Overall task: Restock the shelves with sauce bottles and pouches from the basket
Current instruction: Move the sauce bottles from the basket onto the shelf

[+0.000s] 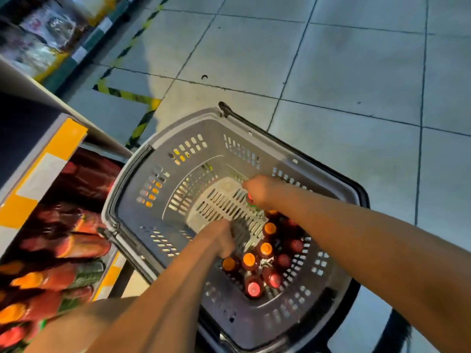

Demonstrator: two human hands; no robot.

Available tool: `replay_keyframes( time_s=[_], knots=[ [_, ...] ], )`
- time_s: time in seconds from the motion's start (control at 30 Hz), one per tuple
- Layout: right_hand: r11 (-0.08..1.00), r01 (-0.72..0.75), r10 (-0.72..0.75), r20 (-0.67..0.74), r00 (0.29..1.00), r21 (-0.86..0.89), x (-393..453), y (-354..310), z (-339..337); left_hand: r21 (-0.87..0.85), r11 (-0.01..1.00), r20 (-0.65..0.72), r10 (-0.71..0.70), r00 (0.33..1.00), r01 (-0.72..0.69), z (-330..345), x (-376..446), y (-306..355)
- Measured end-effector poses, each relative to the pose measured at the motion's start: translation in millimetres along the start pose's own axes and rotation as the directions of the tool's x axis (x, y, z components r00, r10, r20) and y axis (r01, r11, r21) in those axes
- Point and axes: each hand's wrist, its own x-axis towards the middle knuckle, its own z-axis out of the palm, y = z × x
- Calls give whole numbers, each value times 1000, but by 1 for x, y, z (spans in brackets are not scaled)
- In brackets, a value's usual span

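A grey plastic basket [132,200] stands on the floor in front of me. Several dark red sauce bottles [266,250] with orange and red caps stand upright in its near right corner. My right hand [258,191] reaches deep into the basket, fingers curled round the top of a red-capped sauce bottle [249,199]. My left hand [220,238] is lower in the basket with its fingers curled downward, right above an orange-capped bottle [228,263]; whether it grips that bottle is hidden. No pouches show in the basket.
On the left is a shelf [51,159] with a yellow and white price strip; sauce bottles [46,278] and red packs [84,179] lie on it. A black basket handle [362,192] hangs on the right side. Grey floor tiles [344,72] lie beyond, with yellow-black tape [142,98].
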Motion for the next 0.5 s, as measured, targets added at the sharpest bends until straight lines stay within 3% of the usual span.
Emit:
replay_keyframes(
  time_s=[0.17, 0.33, 0.5],
  knots=[
    [993, -106, 109, 44, 993, -57, 18, -3, 15, 103, 995, 94, -16, 995, 6, 22, 11, 2],
    [992, -118, 118, -10, 993, -49, 29, -1, 29, 258, 966, 255, -38, 966, -30, 39, 20, 4],
    [994, -107, 106, -28, 994, -25, 36, 3, 33, 300, 946, 301, 28, 953, -123, 43, 19, -1]
  ],
)
